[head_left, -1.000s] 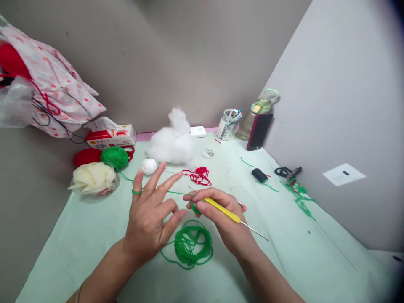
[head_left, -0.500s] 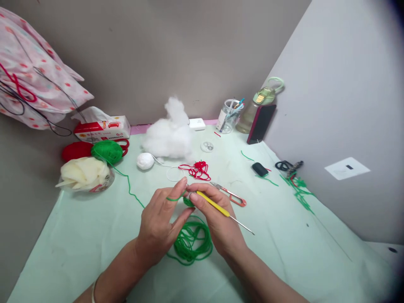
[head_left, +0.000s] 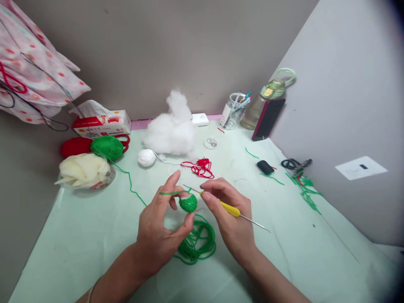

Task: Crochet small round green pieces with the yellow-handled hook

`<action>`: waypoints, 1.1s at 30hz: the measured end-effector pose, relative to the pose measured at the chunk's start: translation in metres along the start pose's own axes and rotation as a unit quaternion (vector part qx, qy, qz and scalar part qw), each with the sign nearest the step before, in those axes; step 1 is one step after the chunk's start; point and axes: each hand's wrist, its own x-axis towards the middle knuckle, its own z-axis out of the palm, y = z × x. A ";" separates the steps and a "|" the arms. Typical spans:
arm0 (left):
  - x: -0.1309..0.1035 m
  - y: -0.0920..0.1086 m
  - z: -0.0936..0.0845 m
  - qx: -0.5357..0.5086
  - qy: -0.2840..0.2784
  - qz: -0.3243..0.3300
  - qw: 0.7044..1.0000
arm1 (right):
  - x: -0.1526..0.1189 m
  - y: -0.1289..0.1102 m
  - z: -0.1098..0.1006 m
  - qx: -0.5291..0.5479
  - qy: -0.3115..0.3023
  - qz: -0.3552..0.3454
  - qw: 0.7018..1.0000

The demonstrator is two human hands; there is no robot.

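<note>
My left hand (head_left: 160,227) pinches a small round green crocheted piece (head_left: 188,203) between thumb and fingers, with green yarn running over its raised index finger. My right hand (head_left: 232,214) grips the yellow handle of a crochet hook (head_left: 231,209). The hook's thin upper end points left and touches a green loop just above the piece. Its other metal end sticks out to the lower right. Beneath the hands, a loose coil of green yarn (head_left: 198,242) lies on the pale green cloth (head_left: 94,235).
Behind the hands are tangled red yarn (head_left: 203,168), a white yarn ball (head_left: 147,158) and white stuffing (head_left: 172,132). At left sit a green yarn ball (head_left: 109,147) and tissue box (head_left: 102,124). A jar (head_left: 232,113), bottle (head_left: 257,109) and phone (head_left: 268,120) stand at back right.
My right hand has moved right, away from my left hand, drawing the hook back so its upper end shows. The green piece is now more exposed. The view has shifted slightly.
</note>
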 end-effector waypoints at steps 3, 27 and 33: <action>-0.001 0.004 -0.002 -0.087 -0.006 -0.059 0.994 | 0.000 0.001 -0.002 0.007 -0.013 -0.005 1.000; -0.001 -0.006 0.003 -0.317 -0.038 -0.246 0.915 | 0.003 0.010 -0.001 0.010 -0.067 -0.063 0.996; -0.003 -0.003 0.004 -0.312 -0.039 -0.268 0.910 | -0.003 0.008 0.000 -0.049 -0.046 -0.139 0.988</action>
